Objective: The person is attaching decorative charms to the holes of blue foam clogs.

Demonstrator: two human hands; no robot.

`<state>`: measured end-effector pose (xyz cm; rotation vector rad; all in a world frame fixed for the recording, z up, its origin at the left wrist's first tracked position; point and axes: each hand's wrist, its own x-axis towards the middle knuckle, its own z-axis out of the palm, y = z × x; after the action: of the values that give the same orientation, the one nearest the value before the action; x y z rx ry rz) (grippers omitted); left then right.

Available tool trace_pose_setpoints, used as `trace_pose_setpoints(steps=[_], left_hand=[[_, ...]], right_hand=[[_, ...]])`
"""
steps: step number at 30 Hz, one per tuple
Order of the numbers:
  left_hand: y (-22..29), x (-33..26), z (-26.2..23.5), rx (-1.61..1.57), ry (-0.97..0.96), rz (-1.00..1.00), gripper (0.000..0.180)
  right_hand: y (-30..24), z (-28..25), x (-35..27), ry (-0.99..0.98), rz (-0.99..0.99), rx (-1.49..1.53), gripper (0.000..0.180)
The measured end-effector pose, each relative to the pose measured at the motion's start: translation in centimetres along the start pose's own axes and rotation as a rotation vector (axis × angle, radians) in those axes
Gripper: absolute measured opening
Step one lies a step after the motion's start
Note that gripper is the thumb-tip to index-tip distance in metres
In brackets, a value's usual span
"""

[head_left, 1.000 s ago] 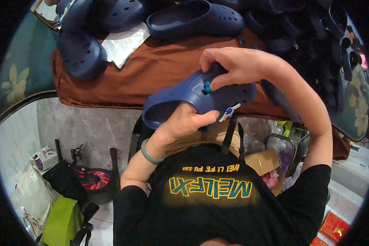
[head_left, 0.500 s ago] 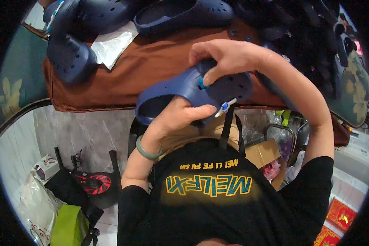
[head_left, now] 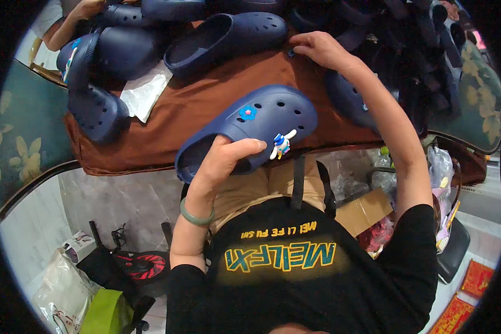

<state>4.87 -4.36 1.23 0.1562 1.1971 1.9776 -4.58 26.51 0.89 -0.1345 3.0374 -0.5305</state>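
Note:
A dark blue clog (head_left: 273, 106) is held over the table's near edge by my left hand (head_left: 222, 158). The thumb lies on the outside of its upper, and the fingers go inside through the heel opening. A blue flower charm (head_left: 247, 112) sits in one of the clog's holes. Nearer to me, a white and blue character charm (head_left: 281, 145) is fixed on the upper. My right hand (head_left: 319, 50) is stretched to the far side of the cloth. Its thumb and fingertips are closed at a small blue charm (head_left: 291, 53), which they partly hide.
Brown cloth (head_left: 200, 106) covers the table. Another clog (head_left: 228, 42), a decorated clog (head_left: 97, 114) and white paper (head_left: 146, 92) lie beyond my left hand. Dark clogs crowd the right. Another person's arm (head_left: 67, 28) shows at far left. A cardboard box (head_left: 364, 211) stands below.
My right hand has left the clog and moved away to the far cloth, uncovering the blue flower charm. My left hand still grips the clog. The view has shifted slightly.

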Motion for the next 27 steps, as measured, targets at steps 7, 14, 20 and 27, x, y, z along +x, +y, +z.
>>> trace_pose_setpoints(steps=[7, 14, 20, 27], left_hand=[[-0.2, 0.4, 0.0, -0.039, -0.041, -0.004, 0.044], [0.2, 0.1, 0.0, -0.053, -0.059, -0.016, 0.045], [-0.4, 0.3, -0.5, -0.026, -0.049, -0.024, 0.047], [-0.3, 0.5, -0.3, -0.026, -0.065, 0.001, 0.048]], right_hand=[[0.8, 2.2, 0.2, 0.048, 0.004, -0.177, 0.019], [-2.4, 1.4, -4.0, 0.221, -0.147, 0.306, 0.019], [-8.5, 0.7, -8.9, 0.268, -0.548, 0.185, 0.016], [-8.4, 1.6, -11.0, 0.308, -0.532, 0.133, 0.025]])
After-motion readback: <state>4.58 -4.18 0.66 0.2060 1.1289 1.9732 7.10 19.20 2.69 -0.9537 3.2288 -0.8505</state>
